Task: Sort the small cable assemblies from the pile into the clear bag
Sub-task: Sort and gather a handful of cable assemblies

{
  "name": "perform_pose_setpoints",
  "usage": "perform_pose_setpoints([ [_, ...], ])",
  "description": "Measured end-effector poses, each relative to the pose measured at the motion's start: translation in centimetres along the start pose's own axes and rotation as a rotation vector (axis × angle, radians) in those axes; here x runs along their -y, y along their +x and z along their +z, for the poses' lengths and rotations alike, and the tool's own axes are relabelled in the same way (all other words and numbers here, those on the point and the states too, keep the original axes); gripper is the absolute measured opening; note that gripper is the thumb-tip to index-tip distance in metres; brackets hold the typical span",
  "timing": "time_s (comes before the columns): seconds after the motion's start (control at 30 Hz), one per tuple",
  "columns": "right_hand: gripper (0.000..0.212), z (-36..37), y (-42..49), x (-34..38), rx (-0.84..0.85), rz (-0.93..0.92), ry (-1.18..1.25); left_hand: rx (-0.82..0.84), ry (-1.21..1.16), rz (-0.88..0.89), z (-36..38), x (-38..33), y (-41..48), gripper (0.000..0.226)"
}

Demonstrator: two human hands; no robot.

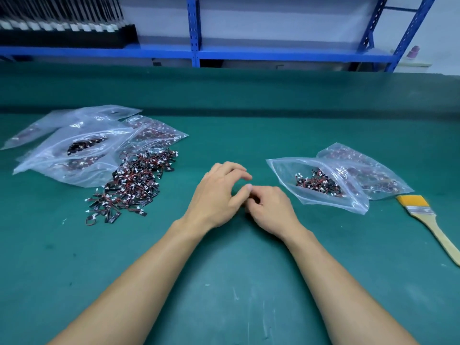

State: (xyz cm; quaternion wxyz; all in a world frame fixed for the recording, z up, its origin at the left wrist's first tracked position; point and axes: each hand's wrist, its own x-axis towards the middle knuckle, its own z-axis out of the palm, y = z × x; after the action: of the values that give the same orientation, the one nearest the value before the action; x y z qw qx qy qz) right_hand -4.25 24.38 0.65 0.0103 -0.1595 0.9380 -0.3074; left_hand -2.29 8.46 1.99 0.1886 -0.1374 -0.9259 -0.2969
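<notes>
Your left hand is spreading its fingers loosely, its thumb touching your right hand, whose fingers are curling inward; I cannot tell whether they are pinching anything. The pile of cables is lying to your left against stuffed bags. The clear bag is gaping on your right, overlapping a second bag, with a brush lying just beside them.

right hand: anything within its curled fingers is hidden. brush: handle end cut off by the right edge. rear bag behind the clear bag: contents blurred through plastic, single assemblies indistinct.
</notes>
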Motion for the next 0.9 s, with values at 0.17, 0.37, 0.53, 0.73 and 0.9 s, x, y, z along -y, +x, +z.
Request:
perform_pose_setpoints([
  [0.17,0.026,0.2,0.1,0.3,0.000,0.023,0.026,0.127,0.456,-0.379,-2.0,6.2,-0.3,0.064],
  [0.37,0.024,0.4,0.2,0.3,-0.011,0.025,0.032,0.276,0.559,-0.426,-2.1,7.7,-0.9,0.081],
  [0.53,0.022,0.4,0.2,0.2,-0.011,0.027,0.069,0.297,0.358,-0.201,-2.3,7.0,-1.8,0.068],
  [0.73,0.023,0.3,0.2,0.3,-0.006,0.019,0.084,0.098,0.333,-0.111,-2.9,7.1,-1.4,0.052],
  [0.9,0.025,0.4,0.3,-0.1,-0.009,0.004,0.086,0.216,0.490,-0.357,-2.6,8.8,-1.1,0.073],
])
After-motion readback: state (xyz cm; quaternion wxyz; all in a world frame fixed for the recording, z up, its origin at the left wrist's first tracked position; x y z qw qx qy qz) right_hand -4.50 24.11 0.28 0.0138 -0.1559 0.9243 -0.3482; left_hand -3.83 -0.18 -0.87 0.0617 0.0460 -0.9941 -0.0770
